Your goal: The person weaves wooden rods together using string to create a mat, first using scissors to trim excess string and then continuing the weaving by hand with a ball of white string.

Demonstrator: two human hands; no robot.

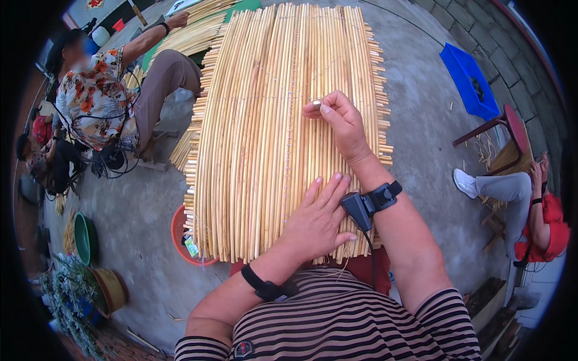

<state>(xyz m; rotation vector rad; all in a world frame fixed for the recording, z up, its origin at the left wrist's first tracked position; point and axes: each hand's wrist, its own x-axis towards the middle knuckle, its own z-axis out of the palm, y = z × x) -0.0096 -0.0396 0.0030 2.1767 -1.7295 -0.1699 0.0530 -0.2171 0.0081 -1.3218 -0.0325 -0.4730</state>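
Note:
A mat of pale straw-coloured stalks (253,132) laid side by side spreads in front of me, tied by thin rows of stitching. My left hand (316,216) rests flat on its near part, fingers stretched out and pressing nothing but the stalks. Farther up, over the right half of the mat, my right hand (343,123) has thumb and fingertips pinched together. A small shiny metal band (317,104) shows at those fingers. Whatever thin thing the pinch may hold is too small to make out.
At the left a person in a flowered shirt (96,99) sits with an arm stretched toward more stalks (195,33). A red basin (179,231) stands beside the mat's near left corner. To the right are a blue crate (466,78), a dark red stool (515,129) and a seated person in red (548,231).

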